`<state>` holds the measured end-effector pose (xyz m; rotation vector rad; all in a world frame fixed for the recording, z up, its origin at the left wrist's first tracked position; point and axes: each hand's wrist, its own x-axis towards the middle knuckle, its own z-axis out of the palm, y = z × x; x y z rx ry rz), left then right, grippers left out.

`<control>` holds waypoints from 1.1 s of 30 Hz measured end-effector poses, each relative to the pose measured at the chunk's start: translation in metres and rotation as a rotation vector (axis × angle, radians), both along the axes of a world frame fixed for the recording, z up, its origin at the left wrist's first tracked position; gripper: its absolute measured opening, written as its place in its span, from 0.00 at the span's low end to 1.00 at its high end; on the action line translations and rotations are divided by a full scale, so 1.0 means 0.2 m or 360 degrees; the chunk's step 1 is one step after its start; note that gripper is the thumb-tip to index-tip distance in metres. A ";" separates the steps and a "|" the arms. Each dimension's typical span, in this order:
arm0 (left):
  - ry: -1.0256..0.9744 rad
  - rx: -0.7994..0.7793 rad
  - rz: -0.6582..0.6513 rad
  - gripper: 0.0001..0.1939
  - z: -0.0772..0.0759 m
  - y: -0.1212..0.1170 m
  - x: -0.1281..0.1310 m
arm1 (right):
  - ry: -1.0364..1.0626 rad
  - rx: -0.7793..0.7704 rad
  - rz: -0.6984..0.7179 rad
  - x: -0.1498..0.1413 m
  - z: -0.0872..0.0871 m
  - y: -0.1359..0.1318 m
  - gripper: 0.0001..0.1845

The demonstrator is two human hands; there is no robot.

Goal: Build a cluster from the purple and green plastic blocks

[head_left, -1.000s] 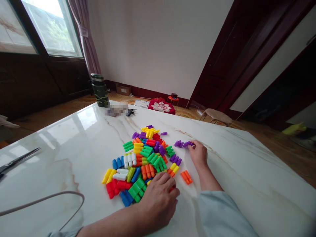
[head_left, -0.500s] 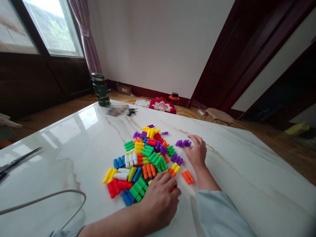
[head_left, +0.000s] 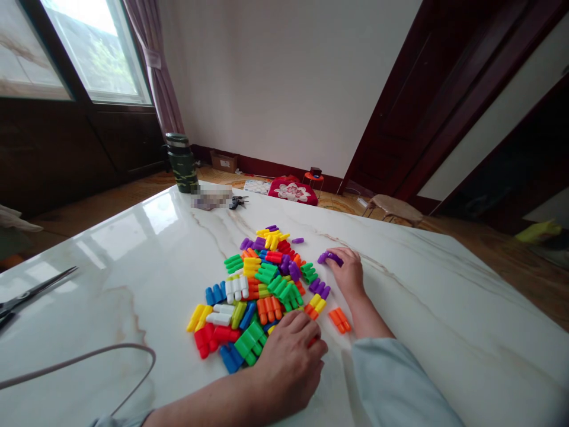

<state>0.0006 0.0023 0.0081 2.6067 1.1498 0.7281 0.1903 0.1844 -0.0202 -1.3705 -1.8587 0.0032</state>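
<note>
Pinching the purple row (head_left: 322,258) with the right hand (head_left: 351,274), seemingly with a narrow grip, fingers on the far side and thumb on the near side. Holding this row on the worktop (head_left: 413,296), just right of the pile (head_left: 267,273) and beyond the orange block (head_left: 340,320). Curling the left hand (head_left: 291,356) over the near right edge of the pile, around a red piece (head_left: 313,341) only partly showing; with most of the fingertips hidden, not being able to tell whether fully closed on it or merely covering it. For a good hold, probably squeezing lightly and evenly across the row, near its middle, rather than pressing down at one end and risking a twist or a split at the joints. Probably also aligning the fingertips low, close to the worktop, for steadier contact on such smooth, rounded shapes. Probably resting the left hand gently, without leaning, to avoid sliding loose pieces outward, and steering the right wrist clear of the orange block nearby.
</note>
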 end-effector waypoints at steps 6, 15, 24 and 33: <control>-0.0013 0.0000 0.0010 0.03 -0.01 0.00 0.00 | -0.0068 -0.0030 -0.0157 -0.02 -0.02 0.03 0.12; 0.0016 -0.0001 -0.0019 0.03 0.00 0.00 0.00 | -0.0178 -0.0318 -0.0503 -0.11 0.22 -0.19 0.14; -0.0012 0.0011 0.0000 0.03 0.00 0.00 0.00 | -0.0575 -0.1082 -0.0148 -0.15 0.27 -0.29 0.21; -0.0041 0.0000 0.0001 0.03 -0.02 0.00 0.00 | -0.0035 -0.0620 -0.0226 -0.05 0.19 -0.20 0.05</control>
